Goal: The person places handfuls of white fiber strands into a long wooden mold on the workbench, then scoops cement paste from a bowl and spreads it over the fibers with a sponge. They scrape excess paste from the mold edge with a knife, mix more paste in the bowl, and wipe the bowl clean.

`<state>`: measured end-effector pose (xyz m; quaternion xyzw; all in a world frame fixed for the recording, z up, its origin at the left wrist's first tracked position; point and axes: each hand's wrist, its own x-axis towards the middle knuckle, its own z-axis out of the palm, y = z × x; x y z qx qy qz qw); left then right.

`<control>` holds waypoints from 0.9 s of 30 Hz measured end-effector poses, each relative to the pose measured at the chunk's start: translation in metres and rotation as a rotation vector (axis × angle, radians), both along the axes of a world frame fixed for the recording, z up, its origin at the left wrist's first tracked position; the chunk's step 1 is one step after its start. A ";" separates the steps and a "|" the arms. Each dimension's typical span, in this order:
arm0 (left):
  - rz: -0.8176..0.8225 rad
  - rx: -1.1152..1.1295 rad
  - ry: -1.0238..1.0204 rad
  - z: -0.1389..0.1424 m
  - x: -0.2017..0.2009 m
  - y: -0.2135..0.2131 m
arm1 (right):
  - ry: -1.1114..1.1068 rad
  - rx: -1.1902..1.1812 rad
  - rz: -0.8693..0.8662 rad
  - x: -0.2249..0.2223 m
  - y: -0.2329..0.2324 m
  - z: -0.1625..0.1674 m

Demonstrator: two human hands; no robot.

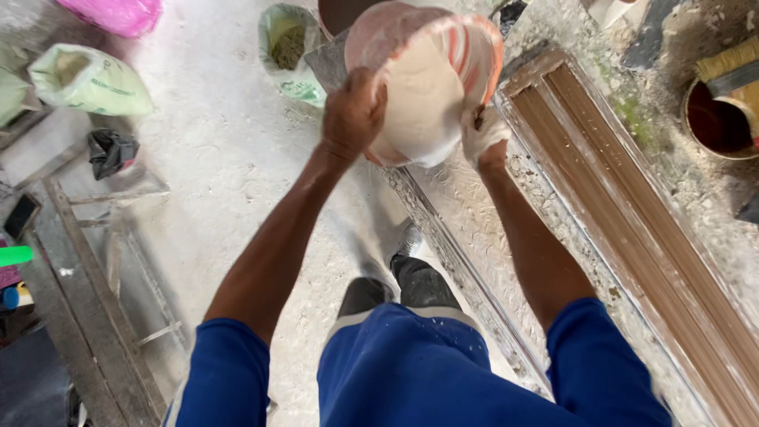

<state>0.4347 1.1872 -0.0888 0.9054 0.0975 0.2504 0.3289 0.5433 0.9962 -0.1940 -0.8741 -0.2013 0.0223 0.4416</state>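
Blue sleeves nearest; left hand (352, 111) and right hand (484, 133) both grip tilted bowl (423, 79), fingers closed on rim, mouth facing camera, above mould (632, 237).

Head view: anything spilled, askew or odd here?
The orange-and-white bowl is tipped steeply, its white mix on show; left hand grips the rim, right hand is caked white. White splatter dots the blue shorts, and residue covers the floor. Nothing looks broken.

Left of the left hand (353, 111): an open pale-green sack (291, 55); farther left another green sack (91, 81) and a pink bag (118, 14).
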 end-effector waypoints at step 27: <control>-0.058 0.040 -0.198 -0.044 -0.256 -0.569 | 0.066 -0.106 -0.101 -0.241 -0.576 0.020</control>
